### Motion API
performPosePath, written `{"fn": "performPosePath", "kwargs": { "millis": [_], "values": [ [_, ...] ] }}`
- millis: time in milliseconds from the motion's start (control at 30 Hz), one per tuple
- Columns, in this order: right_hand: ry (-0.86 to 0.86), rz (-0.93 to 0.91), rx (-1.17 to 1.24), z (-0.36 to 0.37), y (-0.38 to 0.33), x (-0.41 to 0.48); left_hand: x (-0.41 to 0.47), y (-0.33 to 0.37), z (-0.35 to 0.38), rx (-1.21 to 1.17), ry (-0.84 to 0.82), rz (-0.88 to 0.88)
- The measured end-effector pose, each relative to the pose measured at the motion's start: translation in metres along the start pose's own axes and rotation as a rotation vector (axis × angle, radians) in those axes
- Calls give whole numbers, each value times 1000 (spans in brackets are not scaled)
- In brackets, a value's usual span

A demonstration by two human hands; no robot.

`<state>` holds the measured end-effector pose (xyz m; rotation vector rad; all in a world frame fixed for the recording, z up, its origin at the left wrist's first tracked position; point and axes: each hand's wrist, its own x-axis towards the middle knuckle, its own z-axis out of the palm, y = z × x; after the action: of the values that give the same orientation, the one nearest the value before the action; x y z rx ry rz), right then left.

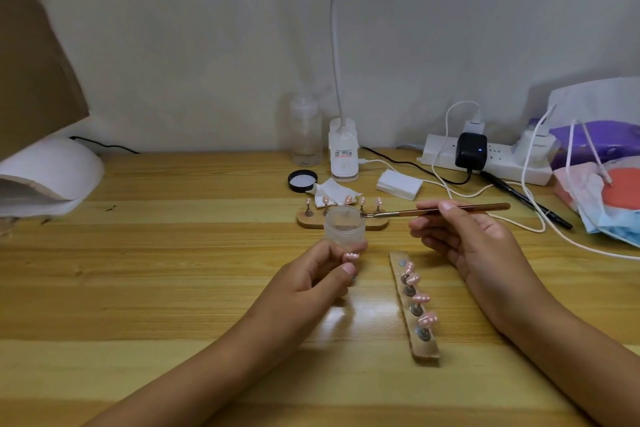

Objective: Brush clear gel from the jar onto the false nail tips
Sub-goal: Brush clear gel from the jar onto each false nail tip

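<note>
**Brush at the rim of the jar**

The left hand (322, 274) holds up a clear jar (344, 227), its fingers curled around the base, and pinches a pink nail tip (352, 256) against it. The right hand (464, 236) grips a brush (436, 210) between thumb and fingertips, its tip touching the jar's rim. A wooden strip (414, 305) with four pink tips lies between the hands on the table (173, 270). Another stand (341, 215) sits behind the jar, the black lid (302, 180) farther back.

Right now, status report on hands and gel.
Left hand holds jar and one nail tip. Right hand holds brush, bristles at jar rim. Nothing blocking.
</note>
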<state>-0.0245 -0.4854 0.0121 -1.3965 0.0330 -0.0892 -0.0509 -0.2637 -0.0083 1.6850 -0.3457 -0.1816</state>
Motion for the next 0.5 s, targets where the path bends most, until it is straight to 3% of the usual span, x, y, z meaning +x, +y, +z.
{"fn": "performPosePath", "kwargs": {
  "millis": [233,500],
  "values": [
    [46,23,68,-2,0,1,-1,-1,-1,16,3,8],
    [-14,15,54,-1,-3,-2,-1,0,0,47,-13,15]
  ]
}}
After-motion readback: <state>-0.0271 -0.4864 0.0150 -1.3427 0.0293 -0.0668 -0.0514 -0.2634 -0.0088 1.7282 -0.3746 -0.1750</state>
